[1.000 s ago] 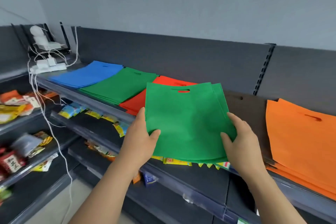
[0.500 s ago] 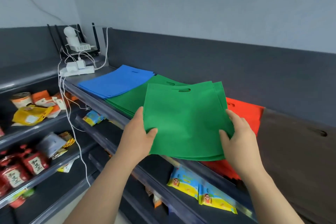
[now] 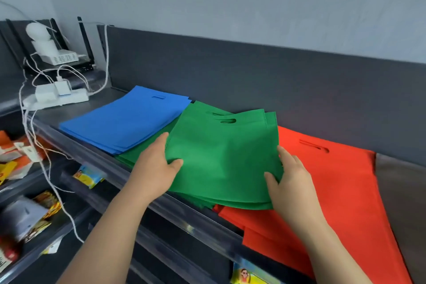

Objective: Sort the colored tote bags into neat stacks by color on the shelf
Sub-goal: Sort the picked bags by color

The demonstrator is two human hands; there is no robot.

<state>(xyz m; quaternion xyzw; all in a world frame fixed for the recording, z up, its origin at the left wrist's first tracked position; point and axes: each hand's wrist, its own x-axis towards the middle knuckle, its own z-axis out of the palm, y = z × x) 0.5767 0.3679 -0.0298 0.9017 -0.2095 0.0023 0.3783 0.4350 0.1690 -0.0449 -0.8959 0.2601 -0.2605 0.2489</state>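
Observation:
I hold a bundle of green tote bags [image 3: 221, 159] with both hands, low over the dark shelf [image 3: 76, 147]. My left hand [image 3: 154, 168] grips its left edge and my right hand [image 3: 288, 180] its right lower corner. Under the bundle lies a green stack [image 3: 129, 157], mostly covered. A blue stack [image 3: 124, 122] lies to its left and a red stack [image 3: 334, 191] to its right. A dark brown bag [image 3: 403, 203] shows at the far right edge.
A white power strip [image 3: 57, 98] with plugs and cables, a router and a small white camera [image 3: 39, 32] sit at the shelf's left end. Lower shelves hold snack packets [image 3: 88, 176]. A dark back panel [image 3: 253, 76] runs behind the stacks.
Both hands carried the green bundle leftward and down, from over the red stack to over the green stack. My view swung left; the orange stack has left the frame.

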